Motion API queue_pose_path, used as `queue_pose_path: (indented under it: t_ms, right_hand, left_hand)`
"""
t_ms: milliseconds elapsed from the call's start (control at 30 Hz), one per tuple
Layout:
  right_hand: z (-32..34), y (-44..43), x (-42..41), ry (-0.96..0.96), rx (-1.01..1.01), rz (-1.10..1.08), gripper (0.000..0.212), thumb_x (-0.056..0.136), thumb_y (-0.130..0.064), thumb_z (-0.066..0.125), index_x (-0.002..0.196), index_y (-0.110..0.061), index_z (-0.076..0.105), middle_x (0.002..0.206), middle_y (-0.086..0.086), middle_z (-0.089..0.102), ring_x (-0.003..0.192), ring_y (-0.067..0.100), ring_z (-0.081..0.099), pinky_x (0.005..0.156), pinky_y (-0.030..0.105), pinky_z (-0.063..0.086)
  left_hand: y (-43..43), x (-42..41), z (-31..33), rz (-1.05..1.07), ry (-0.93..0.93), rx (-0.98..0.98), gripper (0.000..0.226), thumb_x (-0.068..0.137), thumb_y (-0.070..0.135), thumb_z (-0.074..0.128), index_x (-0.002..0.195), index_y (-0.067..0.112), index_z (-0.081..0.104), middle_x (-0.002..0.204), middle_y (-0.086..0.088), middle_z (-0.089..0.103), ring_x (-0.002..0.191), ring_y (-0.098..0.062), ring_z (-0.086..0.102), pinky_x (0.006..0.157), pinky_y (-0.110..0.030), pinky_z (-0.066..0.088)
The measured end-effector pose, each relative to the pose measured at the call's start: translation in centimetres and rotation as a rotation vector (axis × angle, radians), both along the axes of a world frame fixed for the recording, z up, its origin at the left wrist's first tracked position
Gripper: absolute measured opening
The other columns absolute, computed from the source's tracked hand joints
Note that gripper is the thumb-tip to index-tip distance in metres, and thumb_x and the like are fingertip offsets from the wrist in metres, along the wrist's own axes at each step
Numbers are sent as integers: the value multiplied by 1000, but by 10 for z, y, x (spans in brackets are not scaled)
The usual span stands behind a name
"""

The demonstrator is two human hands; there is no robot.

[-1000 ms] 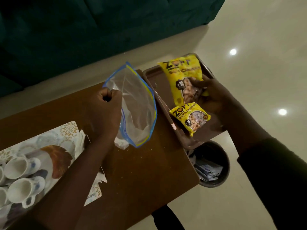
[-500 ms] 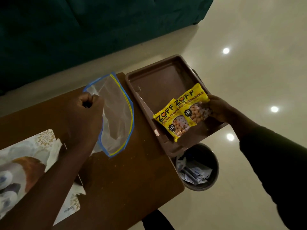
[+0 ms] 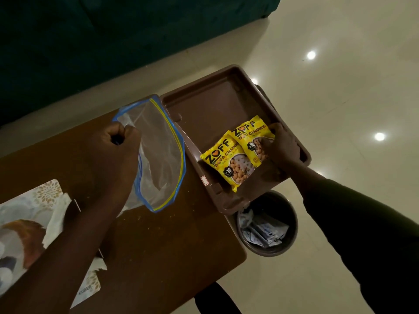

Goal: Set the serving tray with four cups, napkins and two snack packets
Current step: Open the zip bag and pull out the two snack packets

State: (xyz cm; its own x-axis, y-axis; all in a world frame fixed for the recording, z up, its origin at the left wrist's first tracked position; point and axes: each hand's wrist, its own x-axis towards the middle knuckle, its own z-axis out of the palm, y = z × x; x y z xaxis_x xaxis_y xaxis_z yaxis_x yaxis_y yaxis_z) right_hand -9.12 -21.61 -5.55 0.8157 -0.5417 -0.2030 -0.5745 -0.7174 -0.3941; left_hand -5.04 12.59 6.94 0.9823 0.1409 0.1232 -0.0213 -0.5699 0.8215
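Note:
A brown serving tray point(image 3: 210, 105) sits at the right end of the wooden table point(image 3: 147, 241), overhanging its edge. Two yellow snack packets lie side by side in the tray's near right part: one packet point(image 3: 226, 164) nearer the table, the other packet point(image 3: 251, 137) under my right hand point(image 3: 281, 146), whose fingers rest on it. My left hand point(image 3: 118, 150) is closed on the rim of a clear zip bag point(image 3: 161, 159) with a blue and yellow seal, held above the table. White napkins point(image 3: 56, 214) lie at the left on a patterned board point(image 3: 29, 200). No cups show clearly.
A round dark waste bin point(image 3: 267, 223) with crumpled wrappers stands on the pale floor just below the tray's near corner. A dark green sofa point(image 3: 113, 41) runs along the far side. Glossy floor lies to the right.
My right hand has lowered the two packets from above the tray's far end onto its near right floor. The view has shifted right, so the cups at the left have left the frame.

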Motion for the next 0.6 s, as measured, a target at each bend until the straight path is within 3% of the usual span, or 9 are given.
queue_pose_path:
  t_ms: [100, 200, 333, 400, 500, 600]
  right_hand:
    - [-4, 8, -5, 77, -231, 68, 39, 90, -33, 58, 120, -11, 49, 132, 14, 51, 121, 34, 48, 99, 44, 41]
    - [1, 16, -5, 17, -298, 71, 34, 88, -20, 56, 120, -10, 49, 128, 15, 47, 116, 35, 44, 96, 43, 37]
    - [26, 41, 6, -223, -134, 114, 32, 85, -12, 59, 117, -7, 55, 126, 15, 51, 116, 32, 46, 94, 43, 43]
    - [39, 61, 10, -297, -79, 155, 30, 83, -10, 59, 113, -5, 58, 121, 15, 54, 116, 32, 47, 93, 41, 44]
    - [51, 102, 5, -303, 62, 249, 45, 70, 3, 53, 112, -13, 61, 120, 8, 55, 117, 28, 46, 88, 33, 43]
    - [56, 144, -17, -232, 185, 350, 47, 75, -10, 48, 120, -12, 59, 129, 9, 55, 124, 26, 44, 96, 19, 36]
  left_hand:
    - [0, 1, -1, 1, 1, -22, 35, 86, 15, 51, 54, 13, 39, 45, 6, 43, 44, -12, 30, 48, -18, 26]
    - [-1, -2, 1, -8, -3, -42, 39, 86, 13, 52, 51, 24, 36, 41, 16, 45, 38, -4, 37, 42, -9, 27]
    - [0, -1, -1, 2, 48, -155, 40, 85, 16, 54, 51, 24, 36, 37, 13, 40, 37, -4, 33, 42, -10, 25]
    - [2, 4, -4, -5, 123, -220, 37, 85, 21, 55, 52, 21, 40, 39, 10, 40, 42, -6, 33, 48, -23, 33]
    - [6, 8, -3, -9, 235, -354, 34, 88, 20, 57, 55, 17, 47, 42, 8, 45, 45, -11, 43, 51, -29, 42]
    - [13, 16, 6, 32, 283, -485, 38, 89, 21, 59, 52, 22, 52, 43, 10, 53, 44, -7, 53, 48, -23, 50]
